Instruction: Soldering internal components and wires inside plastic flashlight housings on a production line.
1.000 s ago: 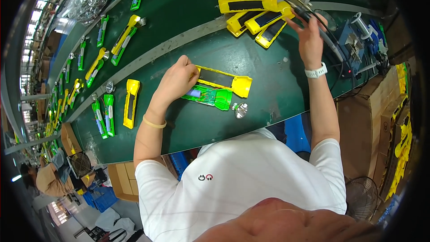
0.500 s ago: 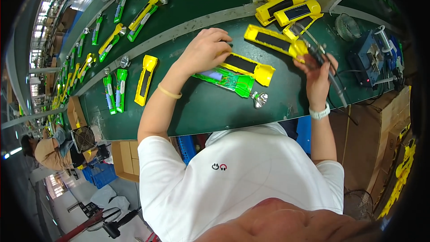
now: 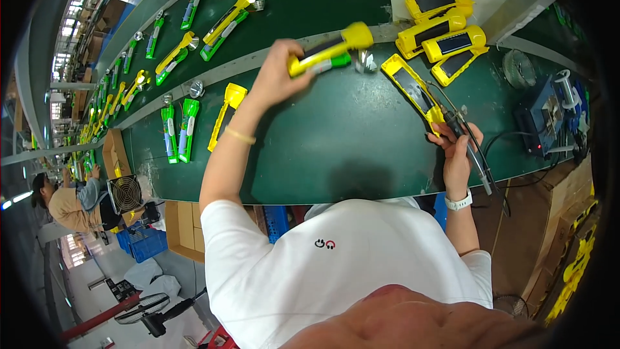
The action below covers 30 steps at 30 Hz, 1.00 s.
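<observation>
Since the earlier frame, the yellow cover and green body have left their place at mid-table and now sit farther out, by the grey strip, in my left hand. Over on the other side, the open yellow shell has come nearer me and stands steeper.

Left grip: fingers closed round the near ends of cover and body together, cover uppermost. Edges are blurred; cannot tell whether the pair is clear of the green table. Reflector lies just beyond the body's far end; its wires are too blurred to make out.

Right grip: right hand closed on the soldering iron, fingertips at the shell's near end. Iron tip crosses the shell in view; contact cannot be judged.

Handling notes, my judgement: keep the left pinch across both parts so the cover does not slide off the body. Carry the pair level and unhurried; a loose reflector could swing and tug its leads. On the right, bring the shell along by its rim only, and roll the wrist so the iron points away from plastic and fingers. Keep the trailing cable free of the shell.
</observation>
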Tool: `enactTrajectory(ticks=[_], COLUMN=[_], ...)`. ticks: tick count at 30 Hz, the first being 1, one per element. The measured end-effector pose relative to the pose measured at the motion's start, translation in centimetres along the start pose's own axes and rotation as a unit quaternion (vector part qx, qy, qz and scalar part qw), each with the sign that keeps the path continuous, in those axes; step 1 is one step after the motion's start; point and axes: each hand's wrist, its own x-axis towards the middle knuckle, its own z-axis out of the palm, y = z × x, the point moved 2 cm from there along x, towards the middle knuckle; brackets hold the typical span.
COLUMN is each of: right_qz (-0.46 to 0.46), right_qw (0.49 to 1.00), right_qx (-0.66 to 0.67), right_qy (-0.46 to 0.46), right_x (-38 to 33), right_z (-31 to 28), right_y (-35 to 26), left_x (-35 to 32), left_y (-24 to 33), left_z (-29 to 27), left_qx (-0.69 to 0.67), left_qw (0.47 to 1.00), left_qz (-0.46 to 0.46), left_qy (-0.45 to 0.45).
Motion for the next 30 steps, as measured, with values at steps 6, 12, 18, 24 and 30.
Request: enactTrajectory(ticks=[6, 12, 18, 24, 30], right_qz=[0.000, -0.004, 0.002, 0.003, 0.099], right_qw=[1.000, 0.999, 0.997, 0.996, 0.994], right_qx=[-0.009, -0.044, -0.075, -0.087, -0.004], right_qy=[-0.017, -0.020, -0.006, -0.022, -0.055], right_x=[0.2, 0.0, -0.3, -0.2, 1.2], right_z=[-0.2, -0.1, -0.6, 0.2, 0.6], right_y=[0.3, 0.2, 1.0, -0.2, 0.5], left_x=[9.5, 19.3, 24.6, 19.1, 2.1], left_y=[-10.2, -16.8, -21.2, -13.2, 2.3], left_z=[0.0, -2.9, 2.4, -2.5, -0.4], left_qx=[0.147, -0.054, 0.290, 0.084, -0.130], left_qw=[0.986, 0.929, 0.888, 0.968, 0.958], left_qz=[-0.040, -0.336, -0.358, -0.205, 0.049], left_qy=[0.069, -0.143, 0.011, 0.117, -0.252])
